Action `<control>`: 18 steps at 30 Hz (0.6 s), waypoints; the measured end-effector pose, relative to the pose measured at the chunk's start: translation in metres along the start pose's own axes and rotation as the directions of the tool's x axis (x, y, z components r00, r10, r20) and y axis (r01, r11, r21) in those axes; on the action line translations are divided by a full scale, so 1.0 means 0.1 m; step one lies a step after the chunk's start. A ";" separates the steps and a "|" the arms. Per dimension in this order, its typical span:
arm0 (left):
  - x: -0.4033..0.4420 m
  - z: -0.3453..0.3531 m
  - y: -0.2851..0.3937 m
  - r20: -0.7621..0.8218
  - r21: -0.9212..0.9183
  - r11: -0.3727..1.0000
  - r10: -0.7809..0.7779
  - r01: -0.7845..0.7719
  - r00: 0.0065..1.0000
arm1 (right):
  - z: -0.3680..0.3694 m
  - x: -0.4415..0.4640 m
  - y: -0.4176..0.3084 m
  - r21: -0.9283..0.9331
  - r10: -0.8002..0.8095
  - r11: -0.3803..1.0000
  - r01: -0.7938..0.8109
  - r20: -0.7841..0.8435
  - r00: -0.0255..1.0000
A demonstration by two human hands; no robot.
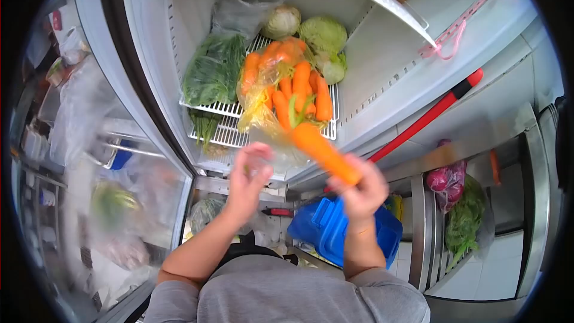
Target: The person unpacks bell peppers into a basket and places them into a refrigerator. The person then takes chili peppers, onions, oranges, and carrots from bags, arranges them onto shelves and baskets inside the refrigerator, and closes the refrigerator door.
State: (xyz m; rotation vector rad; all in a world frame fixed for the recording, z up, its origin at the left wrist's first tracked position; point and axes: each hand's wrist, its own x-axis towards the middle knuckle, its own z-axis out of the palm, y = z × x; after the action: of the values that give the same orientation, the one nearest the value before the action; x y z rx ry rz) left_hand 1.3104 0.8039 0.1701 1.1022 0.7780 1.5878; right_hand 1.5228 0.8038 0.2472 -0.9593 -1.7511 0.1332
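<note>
My right hand [362,190] grips a large orange carrot [323,151] by its thick end. The carrot slants up and left, its green stem end pointing toward the fridge shelf. My left hand [248,173] is raised before the shelf's front edge, slightly blurred, with thumb and fingers curved but apart and nothing clearly held. Beyond both hands, a clear and yellow plastic bag [257,107] lies opened on the white wire shelf [230,137]. Several carrots [303,81] lie in and beside it.
Bagged leafy greens [212,72], a pale cabbage [282,22] and a green lettuce [324,34] share the shelf. The glass door [134,161] stands at left. Below are a blue bin [335,233] and a red-handled pole [418,122]. A steel rack [421,227] at right holds greens.
</note>
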 end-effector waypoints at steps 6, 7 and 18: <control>-0.55 -0.60 -0.42 0.023 -0.467 0.566 -0.760 0.679 0.649 | 1.02 -1.23 -0.05 0.299 -0.104 0.950 -0.086 0.566 0.818; -0.71 -0.81 -0.68 0.031 -0.435 0.536 -0.794 0.723 0.607 | 1.17 -1.46 0.01 0.331 -0.113 0.936 -0.124 0.611 0.783; -1.27 -1.80 -0.74 0.387 -0.177 0.216 -0.882 0.960 0.270 | 1.82 -1.82 0.91 -0.104 0.051 0.973 0.204 0.966 0.253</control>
State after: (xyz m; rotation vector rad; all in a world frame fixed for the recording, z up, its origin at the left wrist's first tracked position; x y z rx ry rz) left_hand 1.1807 0.7097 0.0018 0.2697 0.7088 0.4628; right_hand 1.4350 0.8096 -0.0111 -0.9928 -3.0561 0.6113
